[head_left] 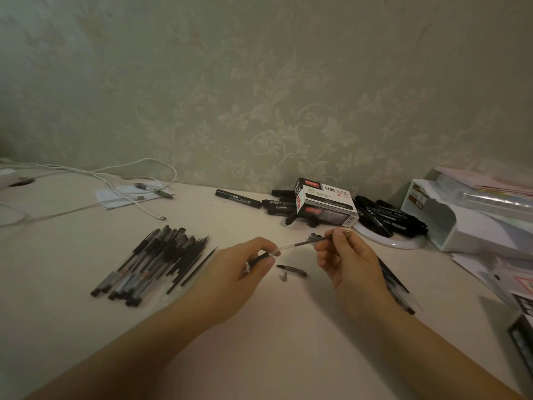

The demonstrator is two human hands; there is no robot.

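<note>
The left hand [248,265] curls its fingers [269,259] round a pen barrel [264,256], held just above the tabletop [288,327]. The right hand [346,259] pinches a thin refill [305,243] near its far end. The refill's long axis runs from low left up to the right, in line with the barrel. Its near end meets the barrel's mouth, between the two hands. How far in it sits I cannot tell.

Setting: a home desk corner. Floral wallpaper [288,82] is covering the wall behind a pale worktop [259,327]; a charging cable [115,184] is trailing across it, and pens [153,261], a marker box [326,202] and a paper tray [461,226] are lying about.
</note>
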